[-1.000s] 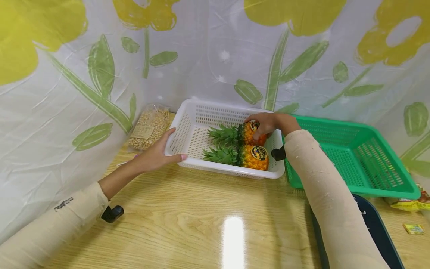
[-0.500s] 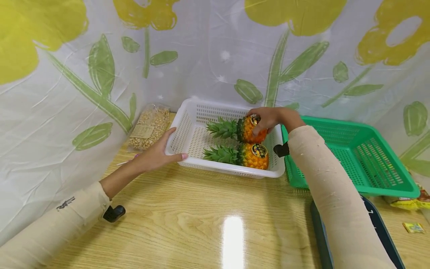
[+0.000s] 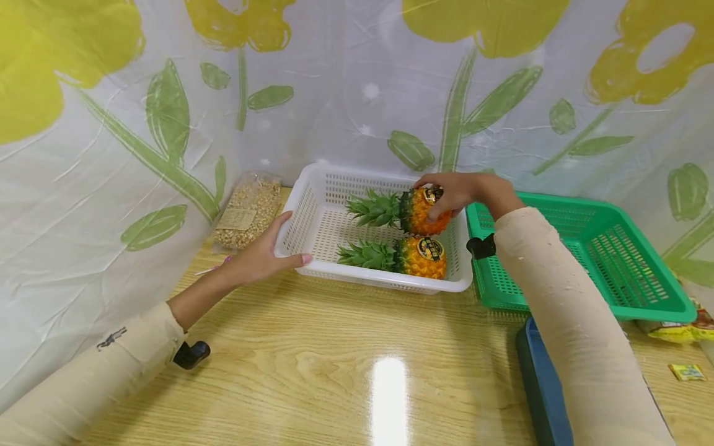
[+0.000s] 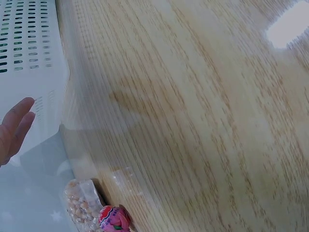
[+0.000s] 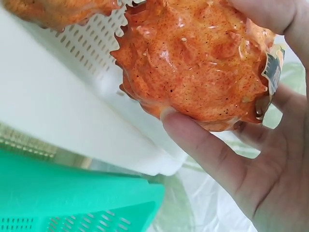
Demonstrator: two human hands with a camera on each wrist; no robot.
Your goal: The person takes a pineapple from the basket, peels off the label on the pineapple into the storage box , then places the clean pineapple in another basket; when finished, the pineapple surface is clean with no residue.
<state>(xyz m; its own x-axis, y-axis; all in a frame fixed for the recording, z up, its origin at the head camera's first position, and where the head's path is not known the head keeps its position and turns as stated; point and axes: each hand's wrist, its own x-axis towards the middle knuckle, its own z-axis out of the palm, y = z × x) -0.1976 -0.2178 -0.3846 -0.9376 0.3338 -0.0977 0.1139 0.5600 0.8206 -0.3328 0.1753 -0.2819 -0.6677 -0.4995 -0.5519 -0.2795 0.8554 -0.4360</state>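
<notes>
My right hand [image 3: 454,195] grips an orange pineapple [image 3: 419,214] with a green crown and a dark label. In the right wrist view, fingers and thumb spread round the body of this pineapple [image 5: 193,63]. It is raised over the far right part of a white perforated basket [image 3: 329,238]. A second pineapple [image 3: 424,257] lies on its side in that basket, nearer the front. My left hand [image 3: 259,254] holds the basket's left front corner, thumb over the rim. Two fingertips [image 4: 19,113] show against the basket's outer wall in the left wrist view.
A green perforated basket [image 3: 658,282] stands right of the white one. Closer in, a dark blue tray [image 3: 549,384] is partly under my right forearm. A bag of corn kernels [image 3: 253,204] and a pink-wrapped lollipop [image 4: 115,218] lie left. A small yellow packet [image 3: 687,372] lies far right.
My right hand has lifted the rear pineapple and shifted it slightly right, away from the front pineapple. My left hand stays at the basket corner.
</notes>
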